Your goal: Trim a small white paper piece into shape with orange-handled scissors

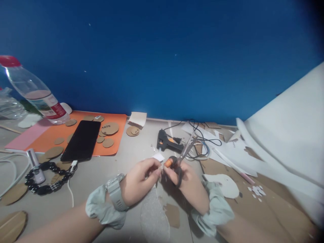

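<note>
A pair of scissors [186, 148] with black and orange handles sits in my right hand [188, 179], its blades slanting up and away to the right. My right thumb and fingertips are closed close to the handles. My left hand [141, 179] is pinched shut, its fingertips meeting those of my right hand. Something tiny and pale shows between them, too small to name. Just beyond the left fingers is a small white piece of paper [159, 156]; whether it is held or lies on the table is unclear. A pale grey, rounded cutout [155, 216] lies below my hands.
A black glue gun [168, 143] with tangled cables lies ahead. On the left are a phone [82, 140], orange sheet [118, 135], cardboard discs [108, 143], a beaded bracelet [42, 192] and a bottle [40, 94]. A white cutout [224, 185] and paper scraps [257, 191] lie right.
</note>
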A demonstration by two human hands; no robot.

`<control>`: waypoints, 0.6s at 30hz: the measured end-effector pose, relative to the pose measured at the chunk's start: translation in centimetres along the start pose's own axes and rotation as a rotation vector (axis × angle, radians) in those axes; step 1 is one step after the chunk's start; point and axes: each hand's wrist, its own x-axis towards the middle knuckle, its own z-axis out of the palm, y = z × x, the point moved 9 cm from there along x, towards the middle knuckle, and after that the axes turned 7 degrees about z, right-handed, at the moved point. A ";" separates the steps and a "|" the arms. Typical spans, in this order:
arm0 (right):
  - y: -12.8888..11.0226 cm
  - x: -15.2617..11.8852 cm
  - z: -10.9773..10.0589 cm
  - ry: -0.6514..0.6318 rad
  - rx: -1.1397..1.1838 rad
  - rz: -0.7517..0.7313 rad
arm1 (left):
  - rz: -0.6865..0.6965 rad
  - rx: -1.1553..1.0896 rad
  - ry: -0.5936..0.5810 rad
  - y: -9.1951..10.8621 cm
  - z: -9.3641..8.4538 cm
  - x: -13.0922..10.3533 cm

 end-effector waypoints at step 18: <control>-0.6 -0.4 0.2 -0.026 0.104 -0.041 | 0.017 -0.109 0.085 0.2 -0.8 0.0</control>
